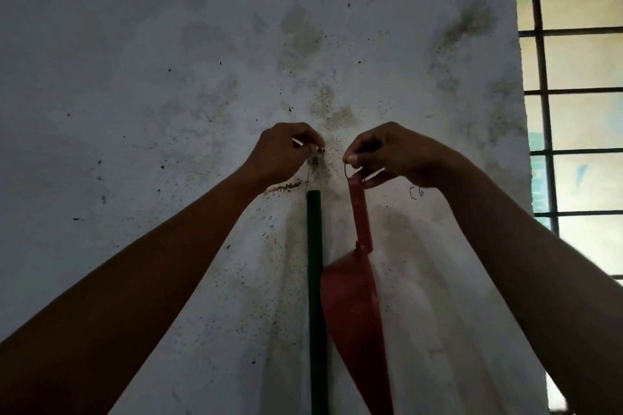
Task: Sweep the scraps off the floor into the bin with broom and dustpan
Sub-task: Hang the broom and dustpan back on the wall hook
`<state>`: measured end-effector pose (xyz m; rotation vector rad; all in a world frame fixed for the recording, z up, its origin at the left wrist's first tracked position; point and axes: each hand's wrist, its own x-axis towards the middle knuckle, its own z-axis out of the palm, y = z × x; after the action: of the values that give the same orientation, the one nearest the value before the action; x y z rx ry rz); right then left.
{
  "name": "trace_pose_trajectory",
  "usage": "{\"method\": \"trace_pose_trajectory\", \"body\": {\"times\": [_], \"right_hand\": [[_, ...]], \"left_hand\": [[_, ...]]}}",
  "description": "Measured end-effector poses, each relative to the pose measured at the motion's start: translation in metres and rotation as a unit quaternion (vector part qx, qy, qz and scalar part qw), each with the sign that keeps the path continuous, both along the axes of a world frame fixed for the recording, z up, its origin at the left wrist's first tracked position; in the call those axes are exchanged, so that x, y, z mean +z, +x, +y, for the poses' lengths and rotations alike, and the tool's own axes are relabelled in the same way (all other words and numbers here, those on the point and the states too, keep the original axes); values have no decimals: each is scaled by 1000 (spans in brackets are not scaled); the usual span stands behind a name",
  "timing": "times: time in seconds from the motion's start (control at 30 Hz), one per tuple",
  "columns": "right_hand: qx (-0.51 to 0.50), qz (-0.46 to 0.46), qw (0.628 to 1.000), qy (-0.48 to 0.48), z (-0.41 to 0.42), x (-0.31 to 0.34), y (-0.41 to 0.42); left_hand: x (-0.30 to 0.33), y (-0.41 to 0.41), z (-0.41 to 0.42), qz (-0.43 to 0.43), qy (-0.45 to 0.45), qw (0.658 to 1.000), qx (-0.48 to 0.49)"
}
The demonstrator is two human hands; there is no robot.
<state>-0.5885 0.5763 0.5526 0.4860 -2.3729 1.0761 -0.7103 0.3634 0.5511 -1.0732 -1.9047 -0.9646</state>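
Stained white wall (168,44) fills the view, with a barred window (573,111) at its right edge. Against it the green broom handle (315,280) hangs straight up and down, its top just below a small hook (80,158) in the wall. Just beside it on the right, the red dustpan (354,307) hangs handle up, pan down. The left hand (283,153) pinches at the hook; the right hand (391,155) pinches the dustpan's wire loop (347,170). Bare wall lies open on both sides.

Plain domestic or utility room: a stained, speckled whitewashed plaster wall (168,77), a barred window with dark metal grille (573,94) at right, and a green broom handle (315,263) beside a red plastic dustpan (354,300) against the wall.
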Motion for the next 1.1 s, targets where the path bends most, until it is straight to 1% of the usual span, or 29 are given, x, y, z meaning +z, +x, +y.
{"method": "trace_pose_trajectory", "body": {"times": [0.1, 0.2, 0.3, 0.4, 0.47, 0.57, 0.77, 0.9, 1.03, 1.1], "right_hand": [[10, 3, 1000, 2, -1, 13, 11], [10, 20, 1000, 11, -6, 21, 19], [15, 48, 999, 13, -11, 24, 22], [15, 75, 997, -16, -15, 20, 18], [13, 85, 996, -30, -18, 15, 12], [13, 97, 994, -52, -23, 6, -1], [-6, 101, 992, -79, -33, -6, -34], [-57, 118, 987, -90, -41, -10, -55], [-133, 182, 973, -51, -46, -12, -73], [-158, 190, 968, -47, -48, -12, -81]], "left_hand": [[-1, 17, 0, -53, -50, 993, -95], [-4, 29, 2, -118, -87, 974, -173], [-6, 36, 2, -162, -87, 957, -225], [-8, 38, 0, -166, -83, 950, -250], [-9, 38, -3, -166, -70, 951, -250], [-12, 35, -7, -188, -33, 951, -244], [-17, 19, -4, -239, 29, 954, -180], [-21, 6, 1, -252, 62, 954, -148], [-23, -4, 7, -220, 102, 964, -106], [-24, -9, 9, -211, 114, 967, -82]]}}
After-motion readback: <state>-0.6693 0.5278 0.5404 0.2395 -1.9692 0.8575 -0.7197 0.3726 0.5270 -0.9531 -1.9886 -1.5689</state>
